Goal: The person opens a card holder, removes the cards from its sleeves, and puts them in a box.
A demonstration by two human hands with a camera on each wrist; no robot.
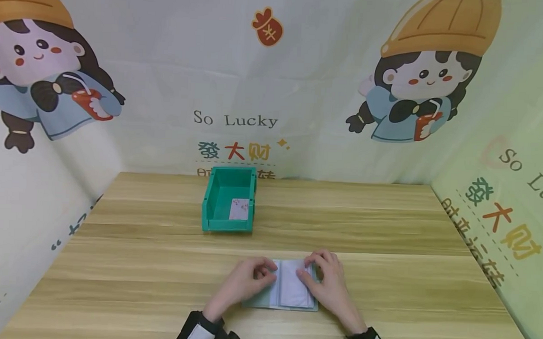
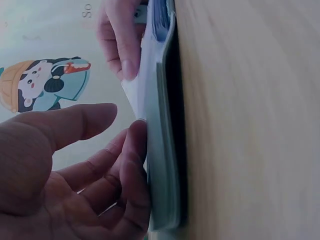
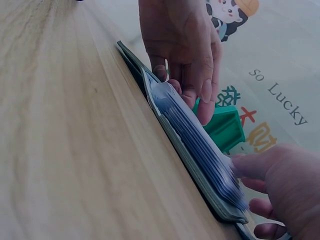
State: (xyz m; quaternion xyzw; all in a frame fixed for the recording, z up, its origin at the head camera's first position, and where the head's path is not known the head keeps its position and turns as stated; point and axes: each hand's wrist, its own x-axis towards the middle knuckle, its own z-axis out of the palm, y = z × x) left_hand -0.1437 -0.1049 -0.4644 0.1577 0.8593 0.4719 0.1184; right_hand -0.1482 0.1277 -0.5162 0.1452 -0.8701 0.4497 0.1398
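A small pale-green card holder [image 1: 258,302] lies spread on the table, its whitish sleeves [image 1: 295,292] stacked on the right half. My left hand [image 1: 249,278] is over the left half. In the left wrist view its bent fingertips touch the holder [image 2: 167,150] near the fold, while the thumb stands apart. At the right edge my right hand [image 1: 328,281] holds the sleeves with curled thumb and fingers, the thumb on the top sleeve. From the right wrist, the layered sleeves [image 3: 195,142] show edge-on, with the right thumb [image 3: 250,165] against their upper side.
Farther back stands a green open bin [image 1: 226,227] with a small pale patterned card [image 1: 239,209] inside. The wooden table [image 1: 386,228] ends at a printed cloth backdrop [image 1: 314,91], which also hangs at both sides.
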